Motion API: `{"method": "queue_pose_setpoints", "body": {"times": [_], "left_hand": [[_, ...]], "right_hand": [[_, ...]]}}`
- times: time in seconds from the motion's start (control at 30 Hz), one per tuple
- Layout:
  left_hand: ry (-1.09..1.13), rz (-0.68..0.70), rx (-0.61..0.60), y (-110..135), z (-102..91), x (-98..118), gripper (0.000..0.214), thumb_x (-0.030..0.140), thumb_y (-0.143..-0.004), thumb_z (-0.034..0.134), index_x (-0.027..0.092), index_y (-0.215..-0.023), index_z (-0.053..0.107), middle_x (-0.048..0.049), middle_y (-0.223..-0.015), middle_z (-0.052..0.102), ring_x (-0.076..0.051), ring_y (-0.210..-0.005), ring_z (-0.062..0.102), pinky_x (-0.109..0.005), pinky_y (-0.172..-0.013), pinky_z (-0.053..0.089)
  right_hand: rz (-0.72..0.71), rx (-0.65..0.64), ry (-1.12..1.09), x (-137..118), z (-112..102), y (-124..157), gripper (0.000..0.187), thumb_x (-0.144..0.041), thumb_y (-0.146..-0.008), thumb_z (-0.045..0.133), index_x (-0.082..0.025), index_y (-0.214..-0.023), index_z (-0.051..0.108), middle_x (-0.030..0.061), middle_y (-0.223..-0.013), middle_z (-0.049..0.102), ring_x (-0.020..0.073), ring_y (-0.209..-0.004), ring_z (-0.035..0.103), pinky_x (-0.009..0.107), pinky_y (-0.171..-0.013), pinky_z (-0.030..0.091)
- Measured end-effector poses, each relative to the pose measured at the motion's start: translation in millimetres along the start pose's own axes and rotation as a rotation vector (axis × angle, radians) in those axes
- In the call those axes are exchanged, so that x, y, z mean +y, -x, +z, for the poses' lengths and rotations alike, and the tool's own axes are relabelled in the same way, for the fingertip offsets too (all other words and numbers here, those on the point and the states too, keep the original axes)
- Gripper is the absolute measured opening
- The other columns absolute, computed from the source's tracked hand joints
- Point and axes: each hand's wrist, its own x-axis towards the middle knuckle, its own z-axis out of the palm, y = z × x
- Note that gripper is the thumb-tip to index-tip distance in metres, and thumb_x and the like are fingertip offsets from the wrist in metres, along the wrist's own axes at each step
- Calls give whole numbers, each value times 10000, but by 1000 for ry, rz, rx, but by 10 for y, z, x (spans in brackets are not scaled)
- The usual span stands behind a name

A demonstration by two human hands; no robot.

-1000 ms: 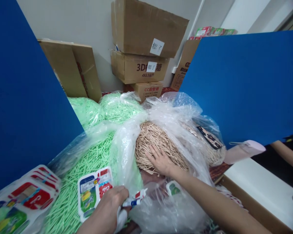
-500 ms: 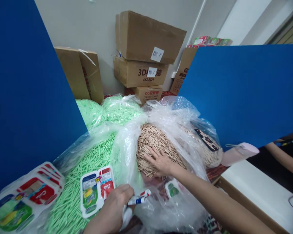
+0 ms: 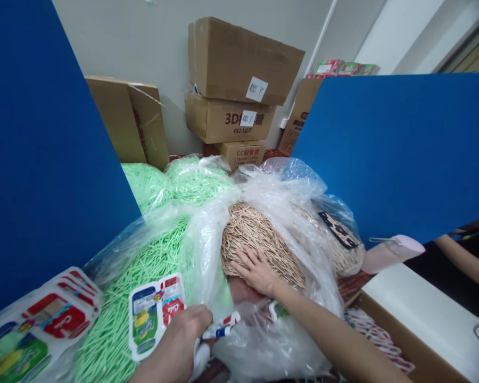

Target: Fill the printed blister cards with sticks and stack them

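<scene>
My right hand (image 3: 259, 272) lies with its fingers spread on a heap of thin brown sticks (image 3: 263, 239) in an open clear plastic bag (image 3: 259, 348). Closed fingers of my left hand (image 3: 189, 332) grip a printed packet (image 3: 223, 325), white with red and blue; most of it is hidden by the hand. Beside that hand, a flat cola-and-lemon printed packet (image 3: 146, 319) rests on thin green sticks (image 3: 163, 247), which fill another clear bag. A stack of similar packets (image 3: 66, 306) sits at the lower left.
Cardboard boxes (image 3: 243, 64) are stacked against the wall. Blue panels (image 3: 407, 149) stand on both sides. At right are a pink bottle (image 3: 393, 254), a dark patterned phone-like object (image 3: 337, 230), an open carton (image 3: 407, 330) of small printed pieces, and another person's arm (image 3: 467, 263).
My right hand has slid slightly toward me over the brown sticks. My left hand has shifted a little left, still gripping the packet. More of the carton's contents now shows.
</scene>
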Motion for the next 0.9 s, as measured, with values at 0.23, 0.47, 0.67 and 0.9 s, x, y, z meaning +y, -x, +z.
{"method": "queue_pose_setpoints", "body": {"times": [0.23, 0.47, 0.67, 0.9], "left_hand": [[-20, 30, 82, 13, 110, -74, 127, 72, -728, 493, 183, -676, 528, -46, -727, 627, -192, -685, 591, -270, -624, 387], [15, 44, 115, 21, 159, -48, 140, 119, -790, 484, 186, -673, 519, -37, -708, 604, -178, -657, 568, -258, -604, 373], [48, 48, 132, 25, 178, -53, 152, 137, -809, 494, 181, -666, 523, -34, -715, 599, -171, -663, 570, -249, -598, 370], [166, 33, 155, 32, 226, -89, 280, 259, -903, 466, 164, -665, 580, -29, -704, 602, -157, -662, 598, -241, -618, 391]], "right_hand": [[-249, 47, 65, 347, -54, 71, 483, -252, -934, 482, -317, -1403, 386, 85, -1536, 270, 338, -1398, 218, 599, -1081, 181], [-70, 75, -47, -75, -253, -31, 592, -524, -860, 537, -262, -1381, 436, 129, -1538, 247, 367, -1409, 158, 600, -1097, 117], [204, 236, -222, -554, -162, -344, 216, -330, -889, 539, -188, -983, 672, 132, -1470, 381, 349, -1383, 241, 591, -1091, 158], [359, 249, -468, -343, -660, -113, 304, -264, -990, 308, -207, -1035, 604, 44, -989, 684, 143, -916, 625, 250, -804, 458]]}}
